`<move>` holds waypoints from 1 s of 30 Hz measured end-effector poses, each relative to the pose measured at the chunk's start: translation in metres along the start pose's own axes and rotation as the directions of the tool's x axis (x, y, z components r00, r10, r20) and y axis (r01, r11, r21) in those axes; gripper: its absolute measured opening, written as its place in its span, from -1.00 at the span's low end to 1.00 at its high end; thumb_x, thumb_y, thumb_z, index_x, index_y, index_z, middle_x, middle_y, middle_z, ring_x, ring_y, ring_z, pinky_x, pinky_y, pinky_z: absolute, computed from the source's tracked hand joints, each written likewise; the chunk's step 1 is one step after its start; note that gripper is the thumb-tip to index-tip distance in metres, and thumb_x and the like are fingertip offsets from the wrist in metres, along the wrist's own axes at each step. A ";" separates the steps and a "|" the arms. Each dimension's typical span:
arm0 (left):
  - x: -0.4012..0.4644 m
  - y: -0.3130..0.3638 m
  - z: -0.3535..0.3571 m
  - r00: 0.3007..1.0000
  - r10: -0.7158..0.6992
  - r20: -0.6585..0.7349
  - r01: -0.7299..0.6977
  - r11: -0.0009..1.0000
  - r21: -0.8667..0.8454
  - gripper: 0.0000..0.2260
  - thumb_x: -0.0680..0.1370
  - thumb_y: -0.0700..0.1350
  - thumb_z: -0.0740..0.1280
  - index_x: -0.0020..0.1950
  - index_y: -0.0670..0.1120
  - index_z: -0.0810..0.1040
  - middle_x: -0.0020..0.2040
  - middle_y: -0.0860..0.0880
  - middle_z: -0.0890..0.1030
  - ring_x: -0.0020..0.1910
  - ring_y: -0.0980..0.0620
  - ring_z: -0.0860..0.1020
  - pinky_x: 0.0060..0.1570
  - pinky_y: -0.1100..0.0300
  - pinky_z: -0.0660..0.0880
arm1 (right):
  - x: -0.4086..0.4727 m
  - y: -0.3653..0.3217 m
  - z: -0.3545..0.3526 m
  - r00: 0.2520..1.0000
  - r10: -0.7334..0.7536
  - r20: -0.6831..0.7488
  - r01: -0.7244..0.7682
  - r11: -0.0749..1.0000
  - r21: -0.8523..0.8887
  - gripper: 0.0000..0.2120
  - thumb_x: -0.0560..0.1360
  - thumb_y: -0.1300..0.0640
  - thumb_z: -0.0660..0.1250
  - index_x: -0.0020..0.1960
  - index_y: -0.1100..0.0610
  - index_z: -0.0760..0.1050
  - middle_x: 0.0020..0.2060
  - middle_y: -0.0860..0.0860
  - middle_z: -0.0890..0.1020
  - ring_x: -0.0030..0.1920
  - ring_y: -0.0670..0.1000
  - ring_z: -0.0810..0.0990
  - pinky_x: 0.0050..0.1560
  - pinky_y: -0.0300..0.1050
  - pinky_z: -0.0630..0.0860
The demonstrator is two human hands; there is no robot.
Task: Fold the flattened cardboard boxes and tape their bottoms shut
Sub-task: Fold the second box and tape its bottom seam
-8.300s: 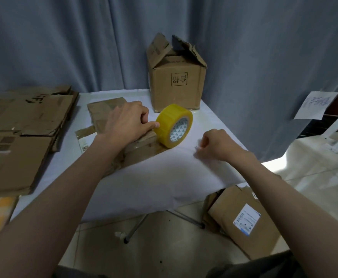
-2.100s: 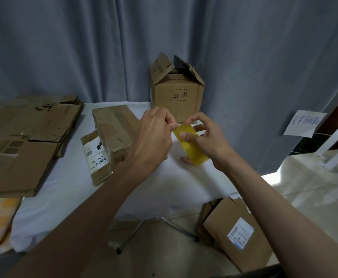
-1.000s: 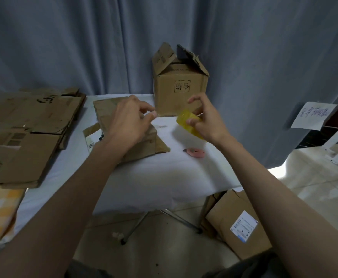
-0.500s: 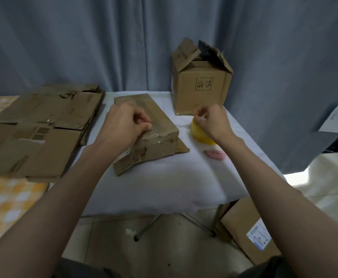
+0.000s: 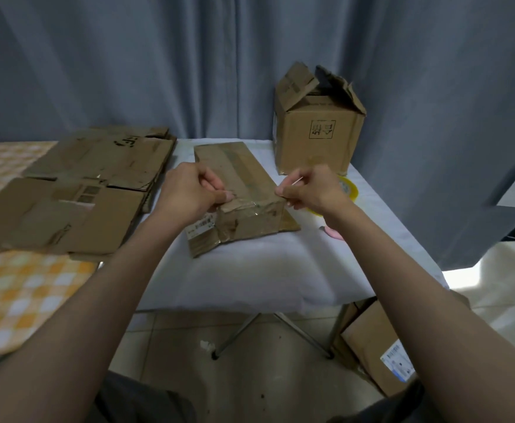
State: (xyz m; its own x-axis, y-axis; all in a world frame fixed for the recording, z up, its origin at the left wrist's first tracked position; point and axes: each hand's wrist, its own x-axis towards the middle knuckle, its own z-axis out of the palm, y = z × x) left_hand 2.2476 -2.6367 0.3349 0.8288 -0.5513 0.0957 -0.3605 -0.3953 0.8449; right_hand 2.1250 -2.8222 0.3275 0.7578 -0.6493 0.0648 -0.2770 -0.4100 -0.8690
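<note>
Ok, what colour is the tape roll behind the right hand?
Yellow. The tape roll shows best in the head view, mostly hidden behind the right hand.

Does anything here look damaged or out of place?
Yes. The upright box at the table's back has torn, ragged top flaps. The low box between the hands is creased and scuffed, with old tape wrinkled on it. Another box sits on the floor beside the table.

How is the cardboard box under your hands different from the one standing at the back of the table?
The near box lies low and long on the white table; the back box stands tall and squarish. The near box's top is closed, with glossy tape across it; the back box's torn top flaps stick up open. The back box bears a square black stamp; the near box shows a paper label. Both are worn brown cardboard.
</note>
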 end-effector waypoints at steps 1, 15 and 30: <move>-0.001 0.000 -0.001 1.000 -0.025 0.010 0.025 0.999 -0.038 -0.80 0.37 -0.25 0.59 -0.12 -0.20 0.61 -0.34 -0.03 0.57 -0.25 -0.02 0.64 -0.05 -0.01 0.66 | -0.002 0.000 -0.003 0.999 0.029 0.027 -0.031 0.998 0.063 -0.83 0.43 0.26 0.53 -0.05 0.35 0.64 -0.25 0.09 0.62 -0.39 0.00 0.59 -0.36 -0.27 0.57; -0.006 -0.010 -0.001 0.987 -0.093 0.130 0.113 0.980 -0.162 -0.64 0.35 -0.11 0.61 -0.05 -0.21 0.50 -0.30 -0.06 0.58 -0.40 0.02 0.63 -0.25 0.10 0.65 | -0.009 0.005 -0.007 0.975 0.174 0.140 -0.202 0.952 0.228 -0.77 0.42 0.21 0.54 -0.01 0.32 0.60 -0.39 0.10 0.60 -0.42 -0.04 0.58 -0.36 -0.26 0.60; -0.011 -0.019 -0.001 0.949 0.276 0.150 -0.303 0.929 0.213 -0.65 0.31 -0.05 0.64 -0.02 0.03 0.56 -0.41 -0.02 0.62 -0.42 0.08 0.59 -0.32 0.31 0.47 | -0.020 0.014 -0.012 0.977 -0.117 0.178 0.108 0.992 0.060 -0.75 0.47 0.38 0.44 0.12 0.22 0.58 -0.33 0.23 0.66 -0.31 0.11 0.65 -0.13 -0.11 0.66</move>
State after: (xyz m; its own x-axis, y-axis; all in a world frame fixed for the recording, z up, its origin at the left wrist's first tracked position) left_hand 2.2455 -2.6223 0.3186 0.6232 -0.7429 0.2444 -0.6773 -0.3564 0.6436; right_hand 2.0990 -2.8227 0.3203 0.8781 -0.4721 0.0773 -0.1580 -0.4387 -0.8846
